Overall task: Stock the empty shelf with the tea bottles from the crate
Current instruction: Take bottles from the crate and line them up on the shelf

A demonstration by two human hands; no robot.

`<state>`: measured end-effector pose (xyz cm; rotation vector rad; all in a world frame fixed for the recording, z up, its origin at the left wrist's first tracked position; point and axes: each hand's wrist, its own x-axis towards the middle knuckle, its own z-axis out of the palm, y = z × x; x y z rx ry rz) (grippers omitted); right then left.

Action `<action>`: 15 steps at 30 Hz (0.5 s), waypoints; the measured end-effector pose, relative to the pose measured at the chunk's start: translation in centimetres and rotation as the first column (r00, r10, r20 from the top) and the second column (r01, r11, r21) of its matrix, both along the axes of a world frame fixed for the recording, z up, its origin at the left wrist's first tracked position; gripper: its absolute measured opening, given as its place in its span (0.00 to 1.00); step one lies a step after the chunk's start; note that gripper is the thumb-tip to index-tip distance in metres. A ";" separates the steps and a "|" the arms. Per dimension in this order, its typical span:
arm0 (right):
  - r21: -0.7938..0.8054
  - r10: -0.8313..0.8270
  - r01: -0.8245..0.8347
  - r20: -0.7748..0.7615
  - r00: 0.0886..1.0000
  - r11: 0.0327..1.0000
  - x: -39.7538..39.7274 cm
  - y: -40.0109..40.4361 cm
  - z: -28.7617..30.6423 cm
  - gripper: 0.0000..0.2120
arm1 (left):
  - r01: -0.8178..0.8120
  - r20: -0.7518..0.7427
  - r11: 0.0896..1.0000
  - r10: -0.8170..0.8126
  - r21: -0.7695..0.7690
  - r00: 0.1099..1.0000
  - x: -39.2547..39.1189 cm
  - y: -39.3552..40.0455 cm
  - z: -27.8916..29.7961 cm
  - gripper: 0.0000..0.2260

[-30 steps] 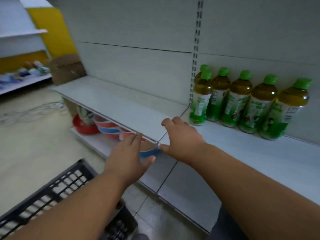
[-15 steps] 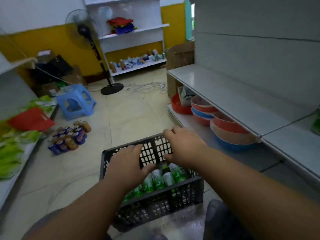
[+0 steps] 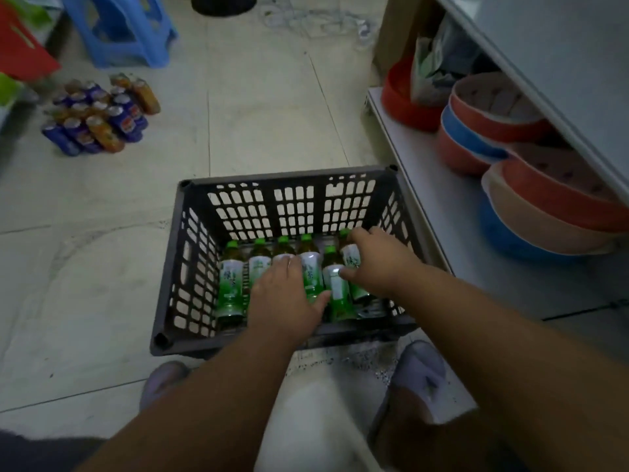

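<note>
hands now down inside crate (image 3: 190, 253), off the shelf; left hand (image 3: 284, 296) and right hand (image 3: 377, 264) each curl onto tea bottles (image 3: 231, 281); next pickup starting.

Your dark plastic crate (image 3: 190, 267) sits on the floor just beside the low shelf (image 3: 425, 199), its lattice walls pierced all round. Along its bottom you have six tea bottles (image 3: 231, 284) lying on their sides in a row, green caps pointing away from you, amber tea showing at the shoulders, white-and-green labels facing up (the print is too blurred to read). They lie packed side by side, and two of them are partly hidden from you.
</note>
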<state>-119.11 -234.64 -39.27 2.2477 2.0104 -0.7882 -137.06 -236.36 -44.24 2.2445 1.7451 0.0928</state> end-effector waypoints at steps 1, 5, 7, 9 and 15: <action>-0.020 -0.045 0.045 -0.018 0.999 0.999 0.7 0.6 -1.2 0.31 | -0.011 -0.016 1.000 0.010 -0.021 1.000 0.7 0.3 -1.2 0.41; -0.105 -0.160 0.153 -0.058 0.985 0.983 2.5 2.2 -5.5 0.34 | -0.041 -0.049 0.993 0.035 -0.114 0.998 1.5 0.7 -4.8 0.47; -0.145 -0.190 0.178 -0.074 0.979 0.973 3.0 3.2 -7.4 0.35 | -0.046 -0.057 0.993 0.040 -0.110 0.998 1.4 0.9 -5.4 0.47; -0.181 -0.232 0.211 -0.101 0.967 0.961 3.1 4.2 -9.1 0.35 | -0.039 -0.056 0.995 0.034 -0.092 0.998 1.5 1.0 -5.4 0.47; -0.279 -0.284 0.253 -0.076 0.956 0.926 3.0 7.6 -15.1 0.39 | -0.024 -0.036 0.999 0.023 -0.044 0.999 1.7 1.1 -5.6 0.45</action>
